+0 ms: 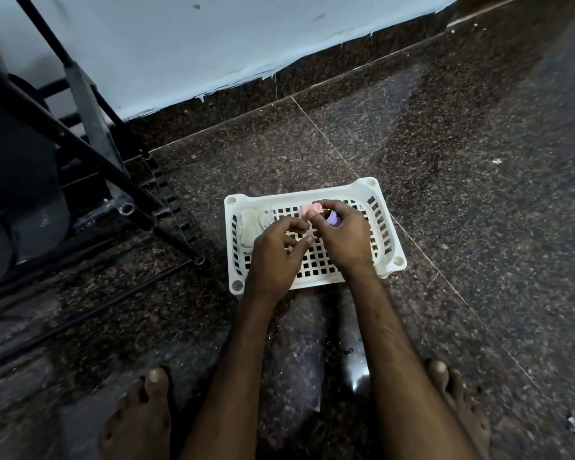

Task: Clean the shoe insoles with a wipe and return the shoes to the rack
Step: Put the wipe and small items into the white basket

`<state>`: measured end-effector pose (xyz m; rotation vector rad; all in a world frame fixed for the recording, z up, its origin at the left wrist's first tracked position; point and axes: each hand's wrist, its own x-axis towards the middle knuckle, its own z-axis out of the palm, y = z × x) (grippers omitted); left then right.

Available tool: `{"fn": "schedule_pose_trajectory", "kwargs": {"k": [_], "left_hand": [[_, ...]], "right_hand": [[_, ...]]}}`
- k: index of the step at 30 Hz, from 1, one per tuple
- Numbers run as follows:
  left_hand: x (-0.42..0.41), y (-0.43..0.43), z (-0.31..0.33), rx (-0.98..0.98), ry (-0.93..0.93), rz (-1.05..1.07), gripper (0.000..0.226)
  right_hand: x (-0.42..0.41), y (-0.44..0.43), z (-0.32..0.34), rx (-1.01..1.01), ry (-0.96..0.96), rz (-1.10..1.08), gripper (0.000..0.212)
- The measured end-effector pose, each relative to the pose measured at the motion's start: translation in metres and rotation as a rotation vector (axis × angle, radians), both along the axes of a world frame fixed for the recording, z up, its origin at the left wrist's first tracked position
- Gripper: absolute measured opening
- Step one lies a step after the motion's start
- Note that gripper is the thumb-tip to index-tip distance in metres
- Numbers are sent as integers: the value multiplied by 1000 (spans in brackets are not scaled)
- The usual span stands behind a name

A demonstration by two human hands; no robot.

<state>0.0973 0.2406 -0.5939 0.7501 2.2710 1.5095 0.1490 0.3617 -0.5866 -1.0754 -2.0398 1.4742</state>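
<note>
On the dark speckled floor (445, 194) sits a white basket (299, 194), above it the right hand (342, 237) gripping a pink-capped purple bottle (333, 220), the left hand (276, 250) loosely curled, empty.

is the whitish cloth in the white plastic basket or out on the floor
In. The whitish cloth lies bunched inside the left end of the white plastic lattice basket, within its rim.

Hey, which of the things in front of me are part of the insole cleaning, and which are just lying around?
For the job:
small purple container with pink cap, gripped by the right hand
whitish cloth in the white basket
black rack

Lying about:
white scrap on the floor, right of the basket
</note>
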Motion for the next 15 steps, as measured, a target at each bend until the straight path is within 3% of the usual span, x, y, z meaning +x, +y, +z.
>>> {"fn": "schedule_pose_trajectory", "kwargs": {"k": [7,11,15], "left_hand": [[-5,-2,0,50,9,20,6],[-3,-7,-2,244,-73,214,7],[4,-11,-6,262,-47,292,18]], "right_hand": [[-14,1,-4,143,-75,97,24],[-30,0,-1,231,-118,188,22],[-46,-5,3,347,-252,294,20]]}}
